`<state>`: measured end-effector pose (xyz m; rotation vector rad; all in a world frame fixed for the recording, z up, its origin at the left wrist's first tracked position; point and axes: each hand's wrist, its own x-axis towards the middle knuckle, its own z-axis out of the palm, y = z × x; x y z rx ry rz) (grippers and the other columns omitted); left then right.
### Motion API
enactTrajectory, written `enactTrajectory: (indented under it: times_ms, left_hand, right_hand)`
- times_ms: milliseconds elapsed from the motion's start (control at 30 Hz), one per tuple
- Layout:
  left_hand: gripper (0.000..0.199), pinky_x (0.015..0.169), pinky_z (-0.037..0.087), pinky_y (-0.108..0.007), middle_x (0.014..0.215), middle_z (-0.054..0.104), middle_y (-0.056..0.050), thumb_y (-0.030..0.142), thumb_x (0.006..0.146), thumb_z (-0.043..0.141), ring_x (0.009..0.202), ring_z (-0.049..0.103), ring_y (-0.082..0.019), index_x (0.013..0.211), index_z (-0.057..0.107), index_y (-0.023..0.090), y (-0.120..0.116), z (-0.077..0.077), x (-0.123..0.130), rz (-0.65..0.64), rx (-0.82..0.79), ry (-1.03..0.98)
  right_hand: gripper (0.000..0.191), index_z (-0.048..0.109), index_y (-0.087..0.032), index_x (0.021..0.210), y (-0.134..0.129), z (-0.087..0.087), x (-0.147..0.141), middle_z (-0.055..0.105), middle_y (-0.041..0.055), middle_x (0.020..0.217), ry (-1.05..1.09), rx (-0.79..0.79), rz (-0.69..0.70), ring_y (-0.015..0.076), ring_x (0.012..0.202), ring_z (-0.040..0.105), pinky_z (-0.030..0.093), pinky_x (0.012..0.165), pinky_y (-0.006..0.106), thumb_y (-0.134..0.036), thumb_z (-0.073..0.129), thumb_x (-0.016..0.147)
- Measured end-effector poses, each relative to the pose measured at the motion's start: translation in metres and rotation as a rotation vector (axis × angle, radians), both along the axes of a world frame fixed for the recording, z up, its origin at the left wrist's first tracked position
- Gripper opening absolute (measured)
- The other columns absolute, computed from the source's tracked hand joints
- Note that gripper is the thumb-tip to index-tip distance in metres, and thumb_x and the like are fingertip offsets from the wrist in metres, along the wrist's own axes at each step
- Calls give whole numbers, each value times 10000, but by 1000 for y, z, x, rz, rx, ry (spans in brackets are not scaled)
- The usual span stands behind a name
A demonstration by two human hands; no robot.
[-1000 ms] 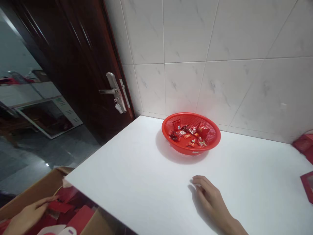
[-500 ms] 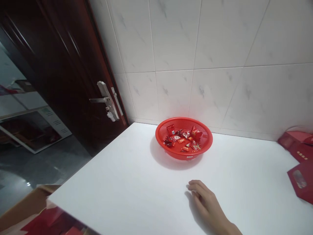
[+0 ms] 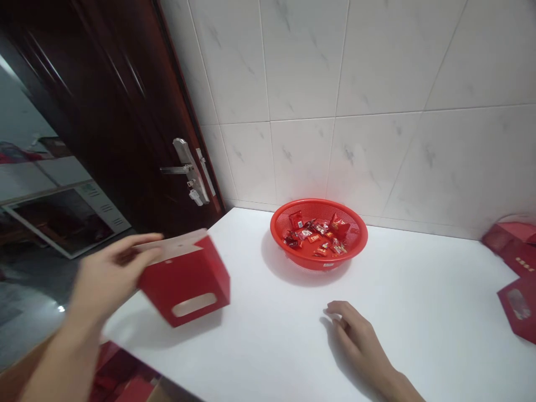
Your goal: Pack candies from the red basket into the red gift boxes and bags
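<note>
My left hand, somewhat blurred, grips a red paper gift box by its upper edge. The box has a white top flap and a clear oblong window in its front, and it is held tilted over the left part of the white table. My right hand rests on the table with nothing in it, its fingers loosely bent and the thumb apart from them. Beyond it, near the wall, stands a red plastic basket with several small wrapped candies.
Red boxes stand at the table's right edge. Below the left edge, a cardboard carton holds more red boxes. A dark wooden door with a metal handle is at the left; a tiled wall runs behind.
My left hand has come into view from the left, bringing the red gift box over the table. My right hand stays nearly where it was. The view has shifted slightly.
</note>
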<state>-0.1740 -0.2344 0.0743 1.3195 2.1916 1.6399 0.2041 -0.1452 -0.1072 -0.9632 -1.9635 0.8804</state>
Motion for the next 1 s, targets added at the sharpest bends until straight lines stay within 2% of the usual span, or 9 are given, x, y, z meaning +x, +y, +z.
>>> enactTrajectory:
  times_ms: [133,300,367,433,533,700,800,900,1000]
  left_hand:
    - [494,684,462,-322,769,686,-3,419,647,672,764,606,-216,1098,596,233,58,-8,36,-96,-40,47]
    - [338,665,462,-287,665,627,54,384,732,600,640,591,-163,1012,480,238,104,-36,98,-392,-84,81]
    - [259,656,452,-269,666,610,63,343,773,574,618,559,-142,984,465,240,108,-47,116,-485,-90,107]
    - [191,639,440,-248,690,588,63,306,805,551,615,533,-126,961,463,240,108,-55,130,-562,-72,127]
    - [117,622,433,-231,719,552,55,270,839,532,637,525,-121,930,465,239,104,-65,143,-655,-54,143]
    - [150,690,460,-257,804,619,9,304,873,581,735,564,-151,998,563,224,98,-69,145,-823,-99,171]
    - [224,715,437,-274,763,619,-11,381,929,541,726,540,-159,820,626,206,96,-68,143,-910,-154,164]
    - [435,640,373,-274,640,495,-2,460,940,486,649,451,-146,601,499,186,99,-68,141,-920,-257,49]
    - [481,557,275,-274,591,324,25,524,876,498,580,320,-121,556,350,196,107,-72,139,-962,-430,-151]
  right_hand:
    - [328,629,-202,1100,1,-3,2,586,-2,633,-3,-74,-116,142,502,508,445,480,268,-464,476,975]
    - [362,512,-204,1306,4,-1,4,544,-37,611,61,53,-183,150,528,558,509,534,275,-386,450,1000]
    - [416,433,-236,1399,5,2,4,638,10,776,116,172,-170,148,611,618,549,583,272,-318,476,993]
    - [528,345,-284,1484,5,5,4,662,102,1124,160,275,-137,139,711,661,573,616,269,-256,499,979]
    - [640,287,-336,1540,3,8,4,447,175,1490,132,376,-73,143,809,677,595,658,290,-218,522,957]
    - [740,260,-358,1566,-4,12,4,391,166,1557,6,435,-20,200,903,707,610,706,320,-244,585,912]
    - [746,278,-349,1566,-7,12,3,439,156,1534,-8,469,-35,228,934,725,614,754,332,-253,599,899]
    - [745,283,-339,1562,-7,11,1,440,162,1534,-6,465,-20,233,940,731,612,788,339,-237,599,895]
    - [716,273,-336,1560,-7,9,-1,404,170,1553,4,450,12,216,940,724,607,798,337,-237,569,915]
